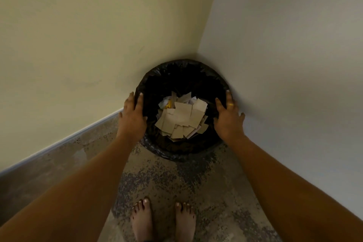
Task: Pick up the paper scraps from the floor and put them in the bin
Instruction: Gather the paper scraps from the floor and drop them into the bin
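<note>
- Two bare hands are being held against opposite sides of a round bin (182,156) at the centre of the frame, seen from above.
- The left hand (133,116) is being rested flat on the bin's left rim. Its fingers are straight and slightly spread, pointing toward the top of the frame, and its thumb is lying over the inner edge. Nothing is being pinched.
- The right hand (228,120) is being rested on the right rim in the same way, with fingers straight and fanned apart. A yellow ring (231,104) is being worn on one finger.
- The bin is being lined by a black plastic bag (176,68), which is folded over the rim.
- The paper scraps (182,118) are being held inside the bin as a loose heap of mostly brown, squarish pieces, with a few white ones at its upper left.
- The bin is being kept on the floor (196,182) in a corner. A cream wall (88,35) fills the upper left of the frame and a pale grey wall (284,45) fills the upper right.
- The floor, mottled beige and dark grey, is being shown across the lower part of the frame.
- Two bare feet (142,220) are being seen at the bottom centre, side by side, toes pointing toward the bin.
</note>
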{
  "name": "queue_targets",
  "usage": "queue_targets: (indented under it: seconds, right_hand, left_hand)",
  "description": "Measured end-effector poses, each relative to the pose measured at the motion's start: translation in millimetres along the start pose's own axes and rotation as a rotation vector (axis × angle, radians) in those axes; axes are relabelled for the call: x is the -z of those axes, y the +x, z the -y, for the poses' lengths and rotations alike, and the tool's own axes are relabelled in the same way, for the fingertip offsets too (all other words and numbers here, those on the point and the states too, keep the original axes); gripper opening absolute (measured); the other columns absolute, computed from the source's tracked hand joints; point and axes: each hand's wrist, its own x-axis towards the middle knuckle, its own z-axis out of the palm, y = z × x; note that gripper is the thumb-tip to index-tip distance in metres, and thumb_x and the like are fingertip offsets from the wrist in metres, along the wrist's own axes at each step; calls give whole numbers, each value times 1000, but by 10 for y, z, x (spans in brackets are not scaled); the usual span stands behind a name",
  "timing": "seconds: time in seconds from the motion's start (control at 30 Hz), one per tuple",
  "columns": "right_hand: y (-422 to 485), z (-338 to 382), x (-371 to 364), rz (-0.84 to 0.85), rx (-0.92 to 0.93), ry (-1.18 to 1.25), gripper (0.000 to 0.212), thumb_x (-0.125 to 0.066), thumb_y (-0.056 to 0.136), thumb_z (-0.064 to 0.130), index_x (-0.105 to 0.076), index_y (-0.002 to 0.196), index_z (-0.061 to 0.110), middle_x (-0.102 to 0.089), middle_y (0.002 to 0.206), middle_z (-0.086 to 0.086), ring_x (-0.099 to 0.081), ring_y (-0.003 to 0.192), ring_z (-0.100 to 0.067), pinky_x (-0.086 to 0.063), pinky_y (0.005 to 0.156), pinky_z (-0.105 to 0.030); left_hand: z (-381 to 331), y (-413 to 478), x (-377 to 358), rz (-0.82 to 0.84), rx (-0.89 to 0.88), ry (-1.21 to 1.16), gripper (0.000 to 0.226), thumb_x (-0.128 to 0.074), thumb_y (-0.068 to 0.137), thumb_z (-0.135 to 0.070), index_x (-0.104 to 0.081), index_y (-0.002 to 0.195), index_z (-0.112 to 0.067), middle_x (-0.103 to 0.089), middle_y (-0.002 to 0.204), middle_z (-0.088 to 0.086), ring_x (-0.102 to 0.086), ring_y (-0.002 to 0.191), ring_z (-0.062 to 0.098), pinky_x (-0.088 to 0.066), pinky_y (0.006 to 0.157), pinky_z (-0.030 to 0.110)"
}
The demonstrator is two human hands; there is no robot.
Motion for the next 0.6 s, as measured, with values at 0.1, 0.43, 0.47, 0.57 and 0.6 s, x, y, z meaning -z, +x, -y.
queue_targets:
  seconds: [0.1, 0.43, 0.47, 0.57, 0.6]
  right_hand:
    - [-244, 126, -63, 74, 206, -123, 57, -43, 97, 32, -20, 148, 23, 6, 158, -1, 5, 145, -25, -7, 110, -61]
    - [-597, 167, -420, 416, 464, -262, 80, -32, 89, 66, -10, 150, 20, 1, 158, 0, 8, 145, -20, 3, 113, -55]
    - [-599, 166, -430, 416, 464, -283, 78, -31, 90, 64, -11, 150, 19, 0, 158, -1, 7, 145, -20, 1, 113, -54]
    - [-605, 184, -458, 414, 451, -297, 76, -29, 91, 63, -13, 150, 18, -4, 158, -2, 3, 145, -21, -5, 113, -53]
    - [-610, 193, -461, 414, 442, -295, 76, -28, 91, 63, -13, 150, 17, -4, 158, -2, 2, 145, -22, -7, 113, -52]
  left_hand:
    - [-28, -188, -79, 67, -172, 207, 67, -31, 96, -46, -1, 150, -19, 8, 158, 6, 11, 145, 24, -1, 115, 49]
    - [-60, -377, -259, 386, -446, 700, 90, -21, 82, -76, -2, 150, -21, -3, 158, 0, 5, 146, 21, 27, 101, 60]
    - [-67, -369, -247, 391, -442, 720, 84, -24, 86, -71, -4, 150, -21, -6, 158, 1, 3, 146, 22, 25, 101, 60]
    - [-72, -338, -223, 388, -482, 815, 75, -24, 90, -66, -15, 149, -21, -18, 156, 0, -5, 146, 24, 23, 100, 61]
    - [-73, -325, -212, 382, -498, 836, 73, -24, 90, -65, -19, 149, -21, -23, 155, 1, -7, 145, 25, 22, 101, 61]
